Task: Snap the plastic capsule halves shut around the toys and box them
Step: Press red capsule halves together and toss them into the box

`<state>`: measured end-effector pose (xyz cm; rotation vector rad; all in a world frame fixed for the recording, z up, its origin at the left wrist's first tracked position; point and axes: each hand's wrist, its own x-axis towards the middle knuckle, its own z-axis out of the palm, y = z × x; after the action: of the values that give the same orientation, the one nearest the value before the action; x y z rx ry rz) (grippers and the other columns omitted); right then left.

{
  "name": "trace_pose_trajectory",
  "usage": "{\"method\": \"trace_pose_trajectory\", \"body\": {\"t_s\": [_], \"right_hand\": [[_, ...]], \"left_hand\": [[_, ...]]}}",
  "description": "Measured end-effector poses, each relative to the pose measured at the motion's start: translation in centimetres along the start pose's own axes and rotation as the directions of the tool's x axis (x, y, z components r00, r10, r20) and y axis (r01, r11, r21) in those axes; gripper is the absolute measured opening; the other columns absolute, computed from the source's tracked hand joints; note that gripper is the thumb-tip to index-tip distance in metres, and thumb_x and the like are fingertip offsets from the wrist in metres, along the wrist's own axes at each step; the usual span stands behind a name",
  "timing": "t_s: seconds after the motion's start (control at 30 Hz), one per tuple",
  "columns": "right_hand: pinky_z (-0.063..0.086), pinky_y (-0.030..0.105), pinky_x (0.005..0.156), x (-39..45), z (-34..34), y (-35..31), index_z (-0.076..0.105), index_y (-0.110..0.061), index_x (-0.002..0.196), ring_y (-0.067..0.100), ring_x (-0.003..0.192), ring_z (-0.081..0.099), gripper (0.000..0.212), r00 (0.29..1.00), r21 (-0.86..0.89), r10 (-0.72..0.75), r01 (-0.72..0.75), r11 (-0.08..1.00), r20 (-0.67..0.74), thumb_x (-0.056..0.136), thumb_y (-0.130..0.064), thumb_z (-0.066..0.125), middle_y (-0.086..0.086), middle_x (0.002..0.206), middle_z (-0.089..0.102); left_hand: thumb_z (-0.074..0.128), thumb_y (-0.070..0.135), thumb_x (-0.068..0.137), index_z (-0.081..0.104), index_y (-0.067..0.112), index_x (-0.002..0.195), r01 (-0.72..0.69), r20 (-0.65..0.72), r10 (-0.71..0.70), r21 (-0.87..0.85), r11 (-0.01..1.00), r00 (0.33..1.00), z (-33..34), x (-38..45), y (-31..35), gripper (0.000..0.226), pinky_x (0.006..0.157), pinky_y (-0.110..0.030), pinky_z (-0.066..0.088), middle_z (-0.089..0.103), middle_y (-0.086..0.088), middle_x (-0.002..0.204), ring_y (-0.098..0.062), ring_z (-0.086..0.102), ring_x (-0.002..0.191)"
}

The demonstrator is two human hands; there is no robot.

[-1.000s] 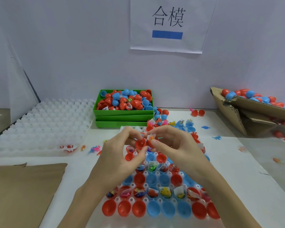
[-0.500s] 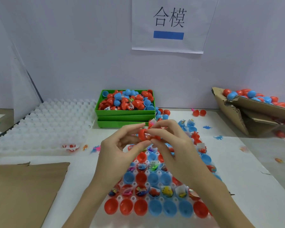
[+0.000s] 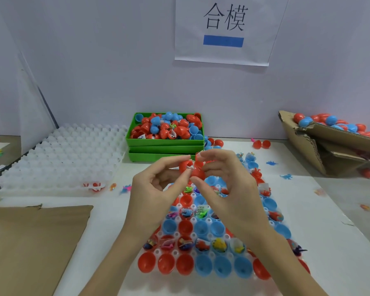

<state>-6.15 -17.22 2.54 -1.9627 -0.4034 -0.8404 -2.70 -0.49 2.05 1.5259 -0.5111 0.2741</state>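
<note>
Seen from above, two hands meet over a white tray point(image 3: 203, 229) of open red and blue halves, many holding small toys. The left hand point(image 3: 152, 195) and right hand point(image 3: 229, 189) each pinch one half of a red capsule point(image 3: 193, 168) between thumb and fingertips, the halves touching but seemingly not yet shut – something pale shows at the seam. This looks like the closing step; next, squeeze until they snap, then carry the capsule to the cardboard box point(image 3: 320, 146) at right, already heaped with closed ones
</note>
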Motion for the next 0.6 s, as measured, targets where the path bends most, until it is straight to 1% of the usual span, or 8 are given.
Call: {"method": "trace_pose_trajectory", "body": {"t_s": [0.07, 0.13, 0.2, 0.3, 0.37, 0.47, 0.53, 0.6], "right_hand": [[0.058, 0.024, 0.09, -0.03, 0.23, 0.04, 0.069, -0.009, 0.121, 0.015, 0.104, 0.07, 0.037, 0.999, 0.065, 0.048, -0.047, 0.997, -0.017, 0.088, -0.02, 0.08, 0.0, 0.115, 0.067], [0.059, 0.026, 0.09, -0.13, 0.49, 0.02, 0.074, -0.01, 0.116, 0.017, 0.105, 0.071, 0.029, 0.996, 0.118, 0.085, -0.083, 0.99, -0.011, 0.088, -0.018, 0.08, 0.0, 0.113, 0.068], [0.06, 0.027, 0.089, -0.25, 0.55, 0.1, 0.075, -0.012, 0.115, 0.016, 0.103, 0.072, 0.026, 0.994, 0.136, 0.108, -0.109, 0.985, 0.016, 0.09, -0.017, 0.078, -0.001, 0.11, 0.071], [0.061, 0.028, 0.088, -0.27, 0.29, 0.25, 0.073, -0.014, 0.115, 0.016, 0.101, 0.074, 0.024, 0.988, 0.181, 0.144, -0.15, 0.972, 0.045, 0.092, -0.018, 0.076, -0.004, 0.106, 0.075], [0.06, 0.026, 0.087, -0.21, 0.19, 0.31, 0.073, -0.014, 0.115, 0.015, 0.1, 0.074, 0.023, 0.988, 0.188, 0.15, -0.153, 0.97, 0.028, 0.092, -0.017, 0.076, -0.006, 0.105, 0.075], [0.059, 0.024, 0.088, -0.12, 0.04, 0.29, 0.073, -0.013, 0.115, 0.015, 0.101, 0.074, 0.023, 0.987, 0.206, 0.16, -0.157, 0.966, 0.001, 0.093, -0.018, 0.075, -0.007, 0.105, 0.076], [0.059, 0.025, 0.089, -0.06, -0.18, 0.29, 0.073, -0.016, 0.115, 0.016, 0.103, 0.074, 0.022, 0.985, 0.228, 0.171, -0.168, 0.959, 0.004, 0.093, -0.018, 0.074, -0.009, 0.106, 0.076], [0.06, 0.028, 0.089, -0.04, -0.25, 0.26, 0.073, -0.017, 0.117, 0.017, 0.106, 0.073, 0.022, 0.984, 0.246, 0.176, -0.175, 0.953, 0.016, 0.095, -0.018, 0.072, -0.009, 0.108, 0.076]], "left_hand": [[0.078, 0.012, 0.09, 0.076, 0.027, 0.11, 0.016, -0.003, -0.016, -0.011, 1.0, 1.0, 0.09, 0.0, -0.16, 0.025, 0.08, -0.019, 0.06, 0.079, 0.008, 0.102, -0.014, 0.077, 0.093], [0.08, 0.017, 0.088, 0.075, 0.026, 0.107, 0.044, -0.013, -0.045, -0.038, 0.998, 0.999, 0.29, -0.09, -0.25, 0.021, 0.079, -0.021, 0.061, 0.079, 0.007, 0.1, -0.015, 0.077, 0.091], [0.079, 0.022, 0.087, 0.076, 0.025, 0.108, 0.05, -0.021, -0.05, -0.042, 0.998, 0.999, 0.42, -0.21, -0.29, 0.02, 0.079, -0.023, 0.062, 0.079, 0.007, 0.099, -0.015, 0.077, 0.091], [0.074, 0.015, 0.094, 0.078, 0.023, 0.114, 0.026, -0.001, -0.026, -0.034, 0.999, 1.0, 0.41, -0.35, -0.22, 0.022, 0.082, -0.021, 0.06, 0.08, 0.008, 0.102, -0.013, 0.077, 0.096], [0.07, 0.015, 0.097, 0.076, 0.021, 0.121, 0.014, 0.036, -0.012, -0.055, 0.998, 0.999, 0.4, -0.45, -0.06, 0.026, 0.085, -0.019, 0.059, 0.08, 0.008, 0.107, -0.011, 0.076, 0.101], [0.072, 0.015, 0.095, 0.072, 0.023, 0.13, -0.005, 0.082, 0.008, -0.041, 0.999, 0.997, 0.51, -0.56, 0.06, 0.036, 0.089, -0.019, 0.058, 0.079, 0.008, 0.112, -0.01, 0.076, 0.104], [0.074, 0.011, 0.092, 0.071, 0.023, 0.131, -0.018, 0.085, 0.02, -0.017, 1.0, 0.996, 0.59, -0.53, 0.03, 0.04, 0.089, -0.019, 0.059, 0.079, 0.009, 0.113, -0.01, 0.076, 0.104], [0.077, 0.012, 0.09, 0.073, 0.021, 0.127, -0.043, 0.072, 0.042, 0.002, 0.999, 0.996, 0.55, -0.49, -0.05, 0.039, 0.087, -0.019, 0.059, 0.079, 0.01, 0.11, -0.01, 0.077, 0.1]]}}
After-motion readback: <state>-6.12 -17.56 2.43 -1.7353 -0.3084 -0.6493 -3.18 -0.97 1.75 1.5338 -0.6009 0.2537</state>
